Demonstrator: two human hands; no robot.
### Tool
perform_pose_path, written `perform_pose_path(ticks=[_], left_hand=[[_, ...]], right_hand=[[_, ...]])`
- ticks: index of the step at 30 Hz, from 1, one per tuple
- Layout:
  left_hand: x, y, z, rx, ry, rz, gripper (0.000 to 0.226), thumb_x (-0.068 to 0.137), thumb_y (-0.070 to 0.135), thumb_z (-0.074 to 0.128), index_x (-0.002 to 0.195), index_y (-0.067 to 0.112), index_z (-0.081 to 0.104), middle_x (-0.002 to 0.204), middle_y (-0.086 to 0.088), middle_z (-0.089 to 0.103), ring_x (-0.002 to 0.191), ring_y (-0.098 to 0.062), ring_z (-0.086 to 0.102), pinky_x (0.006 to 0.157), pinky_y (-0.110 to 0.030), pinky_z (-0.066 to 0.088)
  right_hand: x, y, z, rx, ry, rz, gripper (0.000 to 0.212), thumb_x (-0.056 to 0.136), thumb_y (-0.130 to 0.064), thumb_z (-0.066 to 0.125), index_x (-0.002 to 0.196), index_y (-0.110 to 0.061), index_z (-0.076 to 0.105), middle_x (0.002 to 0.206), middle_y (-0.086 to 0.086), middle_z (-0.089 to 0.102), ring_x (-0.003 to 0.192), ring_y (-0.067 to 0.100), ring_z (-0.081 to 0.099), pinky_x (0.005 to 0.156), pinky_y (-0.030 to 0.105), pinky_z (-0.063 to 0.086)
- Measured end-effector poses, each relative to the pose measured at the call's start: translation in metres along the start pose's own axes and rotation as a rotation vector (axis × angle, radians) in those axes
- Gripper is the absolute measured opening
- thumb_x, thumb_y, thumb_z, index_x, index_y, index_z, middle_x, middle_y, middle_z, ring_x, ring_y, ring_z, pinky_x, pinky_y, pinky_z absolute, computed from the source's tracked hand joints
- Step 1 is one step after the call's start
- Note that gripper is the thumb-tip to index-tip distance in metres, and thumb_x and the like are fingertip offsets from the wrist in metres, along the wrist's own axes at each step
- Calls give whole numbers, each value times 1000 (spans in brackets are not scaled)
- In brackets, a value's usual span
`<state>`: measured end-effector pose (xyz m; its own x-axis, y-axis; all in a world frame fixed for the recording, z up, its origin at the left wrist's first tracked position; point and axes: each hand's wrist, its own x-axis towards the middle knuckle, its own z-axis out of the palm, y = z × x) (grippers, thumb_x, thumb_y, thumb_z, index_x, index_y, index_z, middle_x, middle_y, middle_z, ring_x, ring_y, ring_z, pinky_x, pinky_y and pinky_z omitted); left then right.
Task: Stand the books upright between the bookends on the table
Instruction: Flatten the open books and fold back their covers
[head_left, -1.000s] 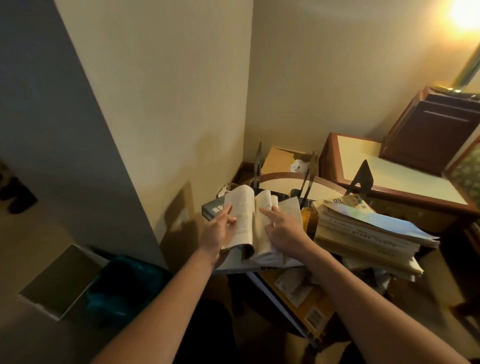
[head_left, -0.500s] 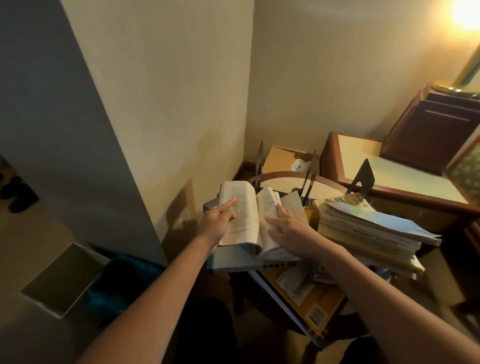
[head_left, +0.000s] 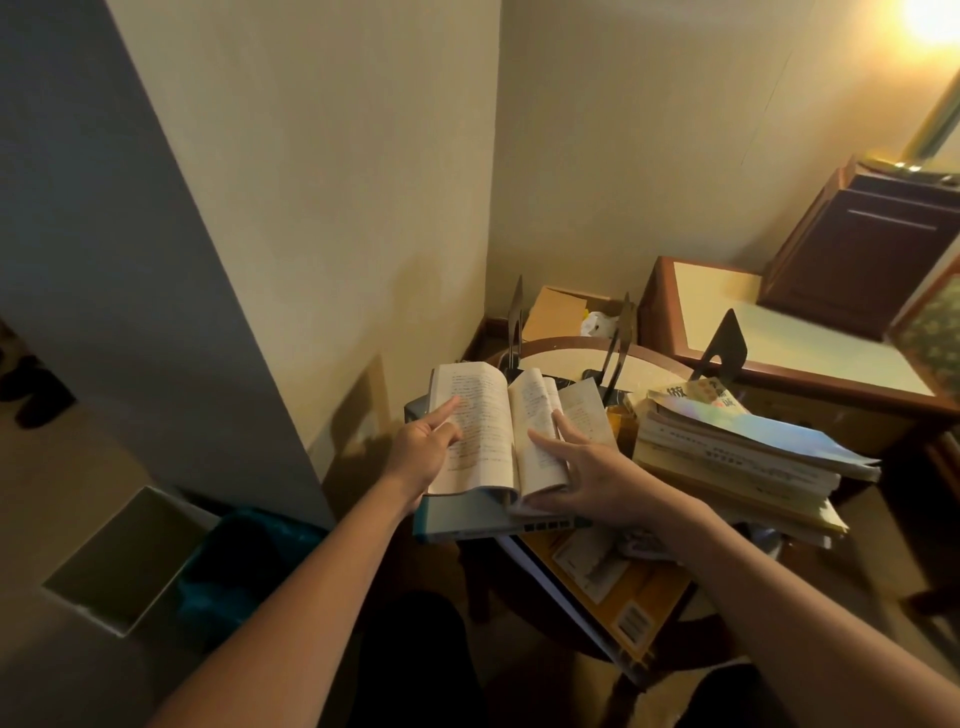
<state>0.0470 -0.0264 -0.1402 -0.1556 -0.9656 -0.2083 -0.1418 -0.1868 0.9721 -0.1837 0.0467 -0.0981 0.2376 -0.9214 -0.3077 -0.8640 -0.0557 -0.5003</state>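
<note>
On the table (head_left: 571, 358), open book (head_left: 483, 421) lies flat, pages showing.

We see a cardboard box (head_left: 558, 312) in the corner behind the round top, with a crumpled white bag (head_left: 597, 323) just beside it. A dark wooden cabinet (head_left: 872, 260) stands at the far right, under a glowing lamp (head_left: 932, 21). Low on the left, a teal-lined waste bin (head_left: 244, 561) sits by the grey wall (head_left: 104, 260), beside an open white box (head_left: 124, 561).
</note>
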Motion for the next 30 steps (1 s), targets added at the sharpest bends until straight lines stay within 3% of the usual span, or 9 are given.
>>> perform_pose_path(ticks=[3, 9, 14, 16, 21, 27, 30], left_hand=[[1, 0, -1, 5, 1, -8, 43, 100, 21, 54, 140, 36, 55, 146, 9, 51, 126, -20, 53, 103, -49, 52], [0, 1, -2, -17, -15, -22, 43, 101, 19, 54, 141, 34, 55, 141, 11, 52, 123, -18, 54, 100, -43, 54], [0, 3, -4, -1, -16, -21, 44, 100, 20, 54, 141, 36, 54, 135, 14, 52, 116, -13, 56, 76, -23, 53], [1, 2, -5, 1, -10, -14, 45, 101, 19, 54, 143, 36, 52, 137, 13, 53, 114, -13, 56, 78, -25, 55], [3, 1, -5, 5, -12, -17, 49, 100, 18, 54, 145, 36, 49, 140, 11, 51, 123, -18, 55, 100, -43, 54], [6, 0, -5, 7, -27, -18, 50, 100, 19, 55, 145, 38, 48, 143, 7, 52, 124, -19, 54, 102, -48, 52], [6, 1, -5, 12, -26, -20, 50, 100, 19, 54, 146, 38, 48, 143, 8, 51, 125, -20, 54, 102, -48, 52]], right_hand=[[0, 0, 2, -8, -19, 18, 95, 85, -60, 67, 157, -45, 7, 166, -8, -16, 154, 26, 2, 122, 51, 21], [-2, -2, 0, 20, -29, 14, 96, 87, -56, 67, 158, -42, 2, 165, -8, -18, 153, 25, 4, 122, 48, 25], [-3, -5, -1, 26, -9, 25, 92, 90, -54, 65, 158, -42, 4, 166, -9, -14, 152, 24, 11, 121, 43, 25], [-4, -5, -2, 58, 0, 21, 89, 90, -51, 66, 157, -42, 8, 166, -10, -11, 152, 23, 13, 120, 41, 25], [-6, -1, -4, 97, 3, -1, 91, 88, -39, 73, 157, -41, 14, 167, -9, -7, 150, 21, 19, 114, 34, 35], [-6, 1, -3, 96, 17, 10, 91, 88, -35, 74, 157, -41, 16, 167, -9, -5, 151, 22, 18, 119, 42, 33], [-7, -2, -1, 74, 63, 6, 84, 92, -36, 69, 157, -41, 17, 167, -8, -2, 150, 22, 22, 118, 38, 31]])
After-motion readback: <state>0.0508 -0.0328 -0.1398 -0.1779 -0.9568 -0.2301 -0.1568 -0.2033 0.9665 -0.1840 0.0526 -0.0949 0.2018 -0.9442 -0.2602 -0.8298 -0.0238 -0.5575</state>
